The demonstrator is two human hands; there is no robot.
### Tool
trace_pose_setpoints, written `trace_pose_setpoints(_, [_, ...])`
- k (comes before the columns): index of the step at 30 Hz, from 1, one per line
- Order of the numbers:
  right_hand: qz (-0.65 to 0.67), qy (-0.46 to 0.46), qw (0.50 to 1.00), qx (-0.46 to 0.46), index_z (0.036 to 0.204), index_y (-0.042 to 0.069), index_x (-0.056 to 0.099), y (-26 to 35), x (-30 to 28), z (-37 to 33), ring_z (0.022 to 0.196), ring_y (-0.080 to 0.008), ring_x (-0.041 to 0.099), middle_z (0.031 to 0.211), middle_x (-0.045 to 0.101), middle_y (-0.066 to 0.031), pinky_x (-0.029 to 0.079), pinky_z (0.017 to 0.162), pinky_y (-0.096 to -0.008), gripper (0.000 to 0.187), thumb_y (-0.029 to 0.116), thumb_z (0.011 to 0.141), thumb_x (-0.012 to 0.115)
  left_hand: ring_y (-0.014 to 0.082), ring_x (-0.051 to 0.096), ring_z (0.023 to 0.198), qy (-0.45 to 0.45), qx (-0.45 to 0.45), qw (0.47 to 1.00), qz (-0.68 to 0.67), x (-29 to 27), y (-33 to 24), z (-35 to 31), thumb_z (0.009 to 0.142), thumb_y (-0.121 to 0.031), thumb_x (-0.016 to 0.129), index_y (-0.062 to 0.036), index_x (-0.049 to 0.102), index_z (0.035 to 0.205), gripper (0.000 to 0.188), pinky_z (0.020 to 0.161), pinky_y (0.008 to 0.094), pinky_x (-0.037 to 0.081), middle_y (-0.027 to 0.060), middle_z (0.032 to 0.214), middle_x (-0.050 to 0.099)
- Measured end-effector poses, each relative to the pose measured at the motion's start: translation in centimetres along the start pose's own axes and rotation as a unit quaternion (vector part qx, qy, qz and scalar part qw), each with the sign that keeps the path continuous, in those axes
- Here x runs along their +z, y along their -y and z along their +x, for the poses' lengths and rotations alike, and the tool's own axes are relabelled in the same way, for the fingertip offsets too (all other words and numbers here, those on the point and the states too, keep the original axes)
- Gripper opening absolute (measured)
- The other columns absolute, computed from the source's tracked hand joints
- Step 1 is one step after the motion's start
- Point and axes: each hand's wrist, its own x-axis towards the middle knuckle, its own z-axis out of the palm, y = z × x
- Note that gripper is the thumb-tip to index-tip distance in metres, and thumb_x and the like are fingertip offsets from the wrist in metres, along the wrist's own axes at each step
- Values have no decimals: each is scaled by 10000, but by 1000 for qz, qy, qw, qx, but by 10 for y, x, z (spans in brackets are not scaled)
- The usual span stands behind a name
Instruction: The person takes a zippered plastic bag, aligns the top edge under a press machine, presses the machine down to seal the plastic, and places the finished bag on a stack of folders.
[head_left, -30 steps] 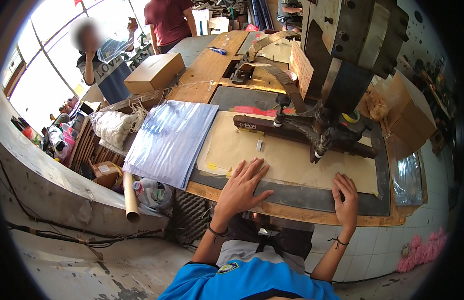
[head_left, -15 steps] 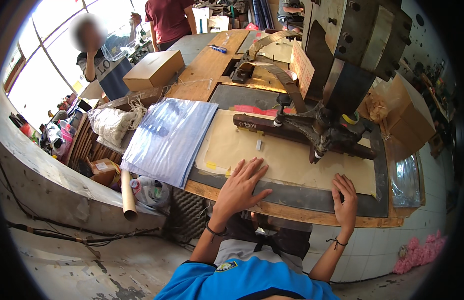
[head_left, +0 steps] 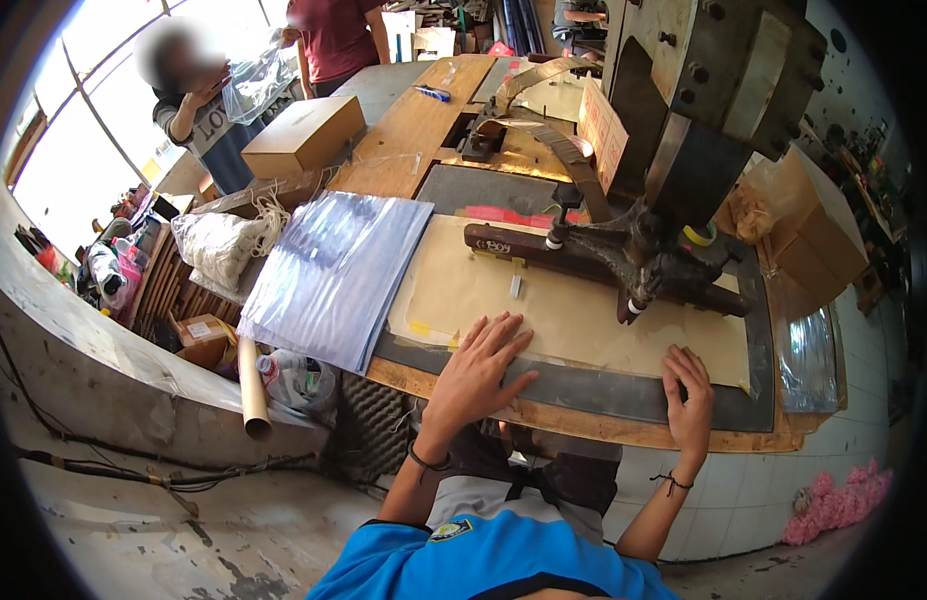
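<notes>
My left hand (head_left: 477, 375) lies flat with its fingers spread, the fingertips on the near edge of a tan sheet (head_left: 594, 335) that has bits of yellow tape at its corners. Toward the sheet's right end rests my right hand (head_left: 688, 395), fingers stretched forward and nothing seen in them. The sheet lies on a dark grey mat (head_left: 574, 391). Across its far part runs a dark metal bar (head_left: 544, 258), joined to the black bracket (head_left: 649, 245) of a heavy press. A small pale block (head_left: 516, 287) sits on the sheet between bar and left hand.
Left of the sheet lies a stack of clear plastic sheets (head_left: 334, 280). Beyond are white twine (head_left: 219, 245), a cardboard box (head_left: 304, 137) and a blue cutter (head_left: 433, 93). The press head (head_left: 719, 90) towers at right. A co-worker (head_left: 209, 115) handles clear plastic; another person (head_left: 339, 45) stands behind.
My hands stay in place on the sheet. The co-worker at far left has raised the clear plastic and leaned over it. The view has shifted very slightly.
</notes>
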Motion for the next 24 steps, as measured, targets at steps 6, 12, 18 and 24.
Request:
trace_pose_setpoints(6, [38,-28,999,-8,1105,13,704,-1,-2,0,1272,-334,543,1261,659,-136,424,1069,-435,287,248,994,583,319,553,1230,-87,7,992,-96,-23,12,-2,805,-149,765,-78,673,1163,376,1106,457,378,121,1240,636])
trace_pose_setpoints(12, [57,-53,997,-21,1053,-5,709,2,-6,0,1185,-312,600,1168,694,-136,452,1023,-415,255,212,986,592,297,671,967,-373,-59,915,140,-144,118,32,757,-16,759,-53,702,973,226,889,371,501,113,1016,715])
trace_pose_setpoints(18, [60,-63,996,-21,1028,-13,708,-3,-6,0,1148,-302,615,1135,703,-127,460,1006,-403,220,177,966,614,262,661,768,-472,-129,838,240,-278,227,99,855,-137,679,-77,695,1119,271,731,392,513,119,859,695])
trace_pose_setpoints(24, [71,-53,996,-10,1025,-8,716,-2,-5,3,1135,-296,617,1127,708,-121,467,990,-392,230,193,962,622,380,694,888,-218,-264,844,413,-342,300,104,851,-127,572,-191,461,1442,605,800,500,539,211,949,708])
